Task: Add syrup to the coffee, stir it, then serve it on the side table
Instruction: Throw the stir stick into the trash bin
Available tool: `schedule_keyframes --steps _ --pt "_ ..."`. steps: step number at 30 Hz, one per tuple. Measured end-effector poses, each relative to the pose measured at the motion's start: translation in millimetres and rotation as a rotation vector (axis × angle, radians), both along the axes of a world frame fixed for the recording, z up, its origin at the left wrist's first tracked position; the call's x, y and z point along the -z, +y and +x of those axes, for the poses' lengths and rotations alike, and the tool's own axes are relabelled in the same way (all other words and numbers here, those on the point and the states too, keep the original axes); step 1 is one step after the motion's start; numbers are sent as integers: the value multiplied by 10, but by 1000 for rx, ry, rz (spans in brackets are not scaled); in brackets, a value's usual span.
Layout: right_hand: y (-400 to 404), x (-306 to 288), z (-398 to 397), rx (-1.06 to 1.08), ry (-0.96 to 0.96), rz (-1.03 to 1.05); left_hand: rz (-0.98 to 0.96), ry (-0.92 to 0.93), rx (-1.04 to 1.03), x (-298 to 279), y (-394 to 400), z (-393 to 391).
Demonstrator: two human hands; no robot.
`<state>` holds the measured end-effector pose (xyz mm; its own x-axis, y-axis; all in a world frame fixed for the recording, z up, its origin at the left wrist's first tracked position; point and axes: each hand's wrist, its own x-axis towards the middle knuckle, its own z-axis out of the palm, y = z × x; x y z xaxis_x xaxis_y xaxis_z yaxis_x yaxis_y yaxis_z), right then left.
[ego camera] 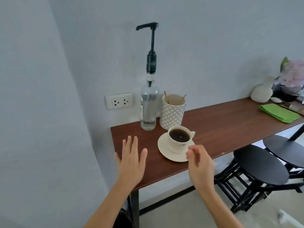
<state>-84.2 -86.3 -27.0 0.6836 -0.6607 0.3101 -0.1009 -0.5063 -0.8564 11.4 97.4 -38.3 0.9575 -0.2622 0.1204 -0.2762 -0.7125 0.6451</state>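
A white cup of black coffee [179, 138] stands on a white saucer [164, 151] near the left end of a brown wooden table [222, 127]. Behind it stands a clear glass syrup bottle [148, 109] with a tall black pump [152, 46], its spout pointing left. Beside the bottle a patterned white holder [172, 112] contains wooden stir sticks [166, 97]. My left hand [132, 160] hovers flat and open over the table, left of the saucer. My right hand [199, 163] is at the saucer's near right edge, fingers loosely curled and holding nothing.
A wall socket [119, 101] sits left of the bottle. A folded green cloth [279, 113], a white figurine [261, 92] and pink flowers [293, 73] occupy the table's far right end. Two black round stools [261, 164] stand under the table's right side.
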Motion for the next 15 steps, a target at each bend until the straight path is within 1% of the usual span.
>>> schedule_keyframes --steps 2,4,8,12,15 --pt "-405 40 85 11 120 38 116 46 2 30 -301 -74" --pt "-725 58 224 -58 274 84 193 93 -20 52 -577 -123" --pt "-1064 50 497 -218 533 168 252 138 -60 87 -977 -195" --pt "-1195 37 603 -362 613 173 280 144 -133 103 -1170 -269" --pt "-1195 21 581 -425 619 213 273 152 -160 96 -1196 -311"
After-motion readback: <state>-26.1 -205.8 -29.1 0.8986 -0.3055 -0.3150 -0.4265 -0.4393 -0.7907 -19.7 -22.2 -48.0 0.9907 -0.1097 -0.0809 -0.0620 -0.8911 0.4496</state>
